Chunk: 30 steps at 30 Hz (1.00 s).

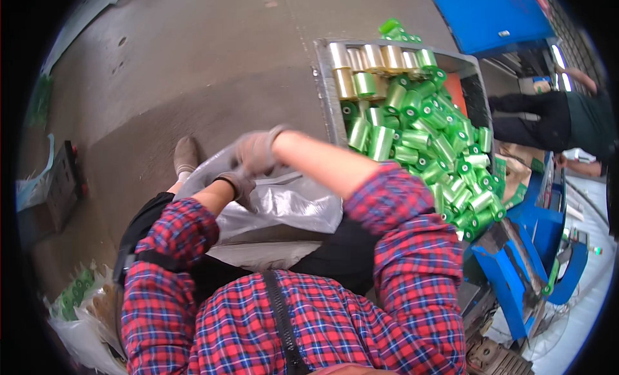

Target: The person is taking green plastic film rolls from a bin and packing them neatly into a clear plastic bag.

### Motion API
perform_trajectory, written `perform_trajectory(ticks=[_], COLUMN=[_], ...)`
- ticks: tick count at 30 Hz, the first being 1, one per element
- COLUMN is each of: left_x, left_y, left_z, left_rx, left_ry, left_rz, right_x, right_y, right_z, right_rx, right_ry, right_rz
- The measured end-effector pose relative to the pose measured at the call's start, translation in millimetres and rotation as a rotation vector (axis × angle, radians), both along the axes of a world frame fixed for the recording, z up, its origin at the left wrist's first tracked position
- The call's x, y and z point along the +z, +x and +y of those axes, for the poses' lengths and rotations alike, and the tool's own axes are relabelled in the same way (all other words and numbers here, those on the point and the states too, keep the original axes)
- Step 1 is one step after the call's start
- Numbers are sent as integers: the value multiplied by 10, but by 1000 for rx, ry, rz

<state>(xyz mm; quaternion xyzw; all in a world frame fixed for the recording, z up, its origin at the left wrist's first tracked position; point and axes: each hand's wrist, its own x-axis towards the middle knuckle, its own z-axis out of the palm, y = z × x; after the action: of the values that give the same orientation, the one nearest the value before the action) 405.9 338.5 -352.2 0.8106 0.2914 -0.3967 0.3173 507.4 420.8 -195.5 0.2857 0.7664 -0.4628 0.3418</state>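
Observation:
A clear plastic bag is spread over my lap, its film creased and shiny. My left hand, in a greyish-brown glove, is closed on the bag near its left part. Just above and beside it, my right hand wears a similar glove and is at the bag's upper edge. Motion smears the right hand's fingers, so their grip does not show. To the right stands a grey bin heaped with green film rolls; pale yellowish film rolls are stacked along its far side.
Several green rolls lie beyond the bin. A blue cabinet stands at the far right, and blue machine parts at the near right. Another person is at the right. A bag of rolls sits at lower left, near a dark box.

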Motion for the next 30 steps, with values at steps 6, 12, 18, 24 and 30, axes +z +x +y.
perform_trajectory(ticks=[6, 12, 18, 24, 30], left_x=[886, 1421, 1684, 1557, 1570], left_y=[-153, -279, -644, -779, -852], left_z=[-413, -872, -716, -738, -792], left_rx=[-63, 47, 684, 881, 1045], left_ry=[79, 271, 959, 552, 465], left_rz=[-223, -228, -344, -36, -136], right_x=[-226, -1757, -825, 426, -1514], right_y=[2679, 3090, 2967, 1335, -317], right_z=[599, -114, -261, -343, -652], right_rx=[-1067, -1633, -1788, -935, -708], right_ry=[1139, 833, 459, -28, -125], right_rz=[205, -426, 760, 396, -83])
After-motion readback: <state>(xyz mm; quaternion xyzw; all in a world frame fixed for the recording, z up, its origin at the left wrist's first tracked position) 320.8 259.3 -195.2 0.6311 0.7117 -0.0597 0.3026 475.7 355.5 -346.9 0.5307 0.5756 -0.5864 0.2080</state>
